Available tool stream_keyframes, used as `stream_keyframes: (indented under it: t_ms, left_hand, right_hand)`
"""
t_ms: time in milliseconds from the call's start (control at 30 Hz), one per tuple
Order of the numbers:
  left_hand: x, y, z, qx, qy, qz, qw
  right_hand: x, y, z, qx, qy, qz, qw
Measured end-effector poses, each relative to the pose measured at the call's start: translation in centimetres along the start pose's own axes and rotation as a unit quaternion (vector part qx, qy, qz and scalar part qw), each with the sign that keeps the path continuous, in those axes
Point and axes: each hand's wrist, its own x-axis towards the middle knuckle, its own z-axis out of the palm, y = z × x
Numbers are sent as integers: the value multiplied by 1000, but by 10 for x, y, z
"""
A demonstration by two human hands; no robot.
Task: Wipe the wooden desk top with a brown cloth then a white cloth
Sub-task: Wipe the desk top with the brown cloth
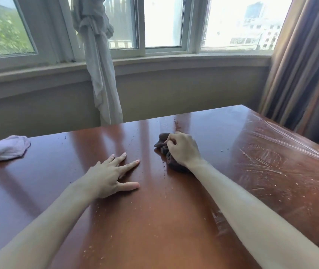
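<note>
The right hand (183,148) bunches the brown cloth (164,147) under curled fingers and presses it onto the wooden desk top (154,220) near the far middle, so the first pass, the brown one, appears to be the step in hand. The left hand (109,176) lies flat just beside it, fingers straight and spread, thumb out, bracing the person's weight. The white cloth (4,148) waits crumpled at the far left edge, well apart from both hands.

Crumbs and specks (94,247) dot the near surface, and pale streaks (267,167) cover the right side (they look like dried smears, though that cannot be confirmed). To do this pass well, the person would probably open the wad out for a broader face, work in overlapping strokes from the far edge toward the near one, and gather the grit into one place instead of scattering it. The streaked right side likely calls for firmer pressure. Shifting the bracing hand as the cloth travels should keep a patch from being missed beneath it.
</note>
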Motion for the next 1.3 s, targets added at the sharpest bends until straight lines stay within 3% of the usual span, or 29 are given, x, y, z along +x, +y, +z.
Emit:
stream_keyframes:
  t_ms: [200, 333, 500, 800, 967, 1133, 1300]
  left_hand:
    - [-8, 16, -3, -17, 33, -25, 999]
    - [-7, 25, 2, -36, 92, 5, 995]
    - [-4, 27, 7, -23, 61, -3, 998]
    - [1, 25, 13, -8, 49, -6, 999]
    - [6, 25, 11, -6, 37, -16, 999]
    - [8, 23, 11, -8, 22, -20, 1000]
    - [13, 18, 12, -34, 16, -16, 999]
  right_hand:
    - [-129, -13, -34, 20, -20, -30, 999]
    - [-160, -16, -40, 25, -24, -31, 999]
    - [-106, -10, -28, 4, 3, -1, 1000]
    - [113, 22, 27, -37, 25, 49, 998]
    - [192, 38, 50, -48, 30, 63, 996]
    - [177, 33, 47, -51, 20, 53, 997]
    - [86, 18, 22, -32, -5, 7, 999]
